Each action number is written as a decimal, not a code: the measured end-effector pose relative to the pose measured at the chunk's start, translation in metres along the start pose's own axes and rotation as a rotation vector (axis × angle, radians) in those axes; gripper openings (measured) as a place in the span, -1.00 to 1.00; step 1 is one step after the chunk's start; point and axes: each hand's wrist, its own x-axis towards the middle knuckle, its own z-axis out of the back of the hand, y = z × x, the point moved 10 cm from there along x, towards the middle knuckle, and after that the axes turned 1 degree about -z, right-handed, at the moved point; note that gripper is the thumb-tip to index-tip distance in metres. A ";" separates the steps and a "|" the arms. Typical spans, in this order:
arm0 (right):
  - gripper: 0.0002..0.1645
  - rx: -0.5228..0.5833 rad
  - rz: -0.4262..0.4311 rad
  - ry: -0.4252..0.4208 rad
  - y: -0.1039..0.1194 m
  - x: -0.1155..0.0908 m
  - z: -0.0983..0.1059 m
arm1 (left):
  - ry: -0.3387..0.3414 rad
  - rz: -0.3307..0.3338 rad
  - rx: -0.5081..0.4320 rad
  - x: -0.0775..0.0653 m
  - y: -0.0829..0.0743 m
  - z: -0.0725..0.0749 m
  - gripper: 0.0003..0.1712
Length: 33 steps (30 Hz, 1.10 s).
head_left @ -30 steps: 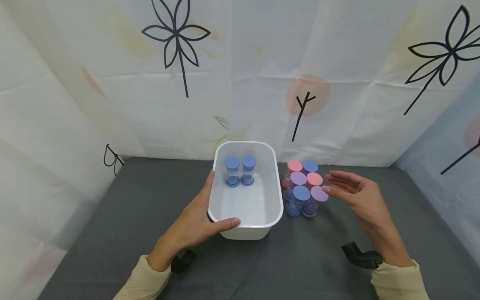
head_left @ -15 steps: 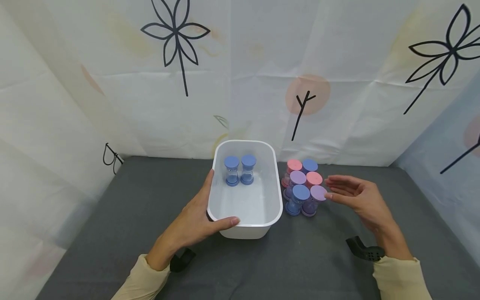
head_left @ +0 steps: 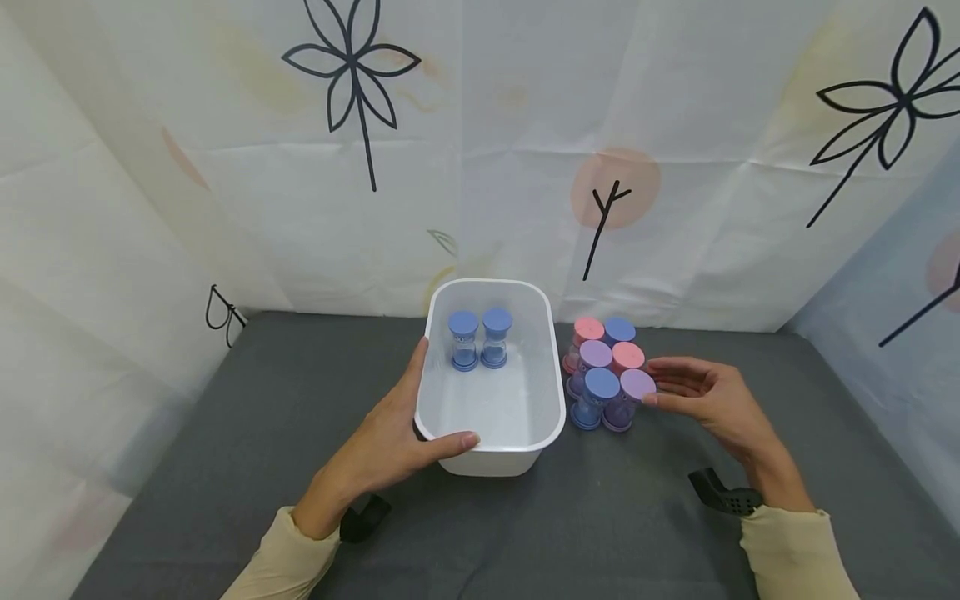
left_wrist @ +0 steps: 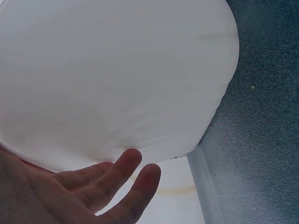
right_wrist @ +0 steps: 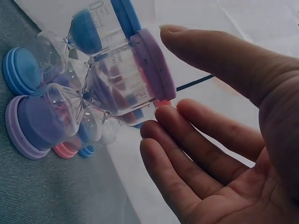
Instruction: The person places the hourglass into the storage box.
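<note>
My left hand (head_left: pixel 378 462) grips the near left corner of a white plastic tub (head_left: pixel 487 463), thumb over the rim and fingers along the outer wall. Two blue sand timers (head_left: pixel 464 340) stand upright inside the tub. Right of it stand several more sand timers, blue (head_left: pixel 601 385), purple and pink (head_left: pixel 588 330), packed together. My right hand (head_left: pixel 716 408) is beside the front right purple sand timer (head_left: pixel 637 387). In the right wrist view, thumb and fingers spread around the purple cap (right_wrist: pixel 153 65), holding nothing.
A dark grey cloth (head_left: pixel 322 375) covers the table. Pale fabric walls (head_left: pixel 510 192) with printed plants rise behind it and at both sides, with the tub and sand timers close to the back one.
My right hand has lowered slightly, then shifted left toward the front right purple sand timer. My left hand and the tub stay in place.
</note>
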 end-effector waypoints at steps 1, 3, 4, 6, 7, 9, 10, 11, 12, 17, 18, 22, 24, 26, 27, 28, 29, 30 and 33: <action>-0.32 -0.007 -0.004 0.001 -0.001 0.000 0.000 | 0.000 0.002 -0.004 0.000 0.000 0.000 0.46; -0.32 -0.022 -0.012 0.003 -0.002 0.001 -0.001 | -0.001 0.004 -0.007 0.000 0.000 0.000 0.46; -0.32 -0.028 -0.014 0.005 -0.002 0.001 -0.002 | -0.001 0.005 -0.010 0.000 0.000 0.000 0.47; -0.32 -0.033 -0.023 0.010 -0.003 0.001 -0.003 | -0.001 0.009 -0.013 0.000 0.000 0.000 0.47; -0.32 -0.034 -0.027 0.010 -0.003 0.001 -0.004 | 0.001 0.009 -0.013 0.000 0.001 0.000 0.47; -0.31 -0.037 -0.034 0.010 -0.004 0.001 -0.005 | 0.004 0.014 -0.015 0.000 0.002 0.000 0.47; -0.31 -0.037 -0.037 0.011 -0.004 0.002 -0.005 | 0.005 0.014 -0.018 0.000 0.002 0.000 0.47; -0.30 -0.037 -0.043 0.011 -0.005 0.002 -0.005 | 0.005 0.016 -0.019 0.000 0.002 0.000 0.47; -0.30 -0.035 -0.048 0.011 -0.006 0.002 -0.006 | 0.007 0.017 -0.018 0.000 0.002 0.000 0.47; -0.30 -0.033 -0.061 0.022 -0.007 0.002 -0.008 | 0.010 0.006 -0.013 0.000 0.001 -0.001 0.45; -0.30 -0.033 -0.061 0.024 -0.008 0.002 -0.009 | 0.011 0.003 -0.011 0.000 0.001 -0.001 0.45; -0.30 -0.027 -0.058 0.024 -0.007 0.003 -0.010 | 0.010 0.004 -0.013 0.000 0.000 -0.001 0.44; -0.30 -0.027 -0.057 0.022 -0.008 0.003 -0.010 | 0.010 0.005 -0.012 0.000 -0.001 0.000 0.44; -0.29 -0.027 -0.052 0.022 -0.007 0.002 -0.011 | 0.006 0.006 -0.012 0.000 -0.001 0.000 0.44; -0.29 -0.027 -0.051 0.020 -0.007 0.002 -0.011 | 0.004 0.008 -0.014 0.000 -0.001 0.000 0.45; -0.29 -0.028 -0.048 0.021 -0.006 0.002 -0.011 | 0.002 0.007 -0.014 0.000 -0.001 0.001 0.45; -0.29 -0.028 -0.045 0.021 -0.006 0.002 -0.011 | 0.001 0.004 -0.014 0.000 -0.001 0.001 0.46; -0.29 -0.026 -0.041 0.022 -0.005 0.002 -0.011 | 0.001 0.005 -0.017 0.000 0.000 0.001 0.46; -0.29 -0.028 -0.029 0.019 -0.003 0.002 -0.012 | 0.010 0.004 -0.021 0.000 0.000 0.000 0.45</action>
